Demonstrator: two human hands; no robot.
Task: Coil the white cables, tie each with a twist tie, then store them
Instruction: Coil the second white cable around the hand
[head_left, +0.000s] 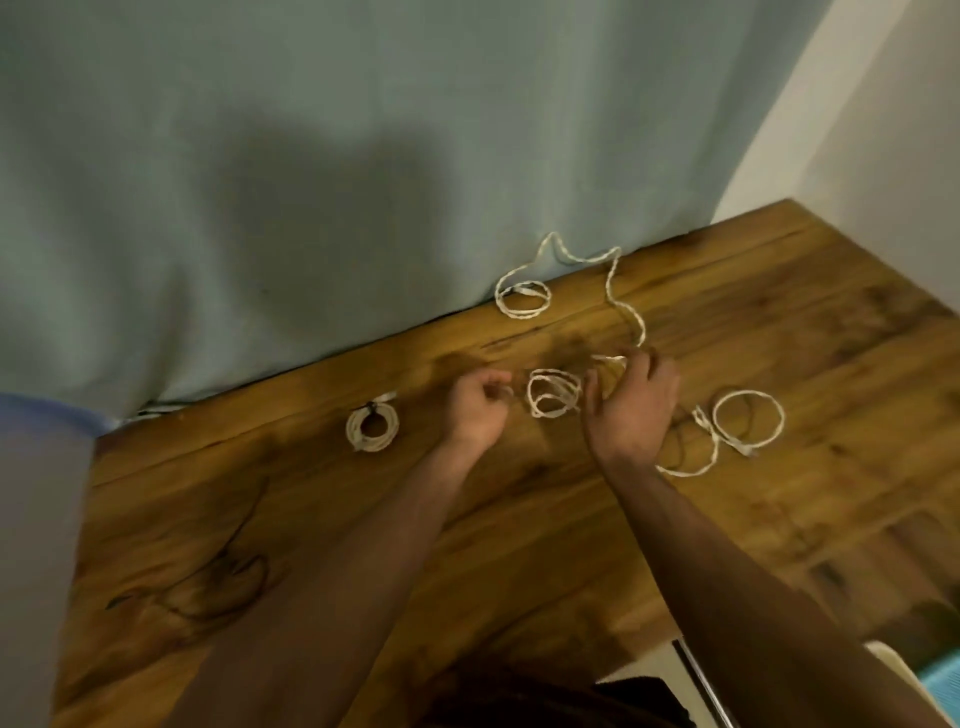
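- Four white bundles lie on the wooden table (260, 519); I cannot tell whether that makes three cables or four.
- One tied coil (372, 427) sits alone on the left, wound tight, with a single dark twist tie (370, 406) across its top.
- One half-wound coil (554, 399) lies between the two hands, its turns slack and uneven.
- One long strand (613, 280) runs from the right hand's fingers back to the curtain (311, 182) and ends there in a small loop. It may be the tail of the half-wound coil.
- One loose cable (748, 419) lies to the right in a wide open ring, its tail passing behind the right wrist.
- The left hand (475, 410) hovers just left of the half-wound coil, fingers curled inward; motion blur hides whether they pinch anything.
- The right hand (636, 410) is raised at that coil's right, fingertips closed on the long strand, thumb reaching towards the coil.
- Both forearms stretch forward, bare.
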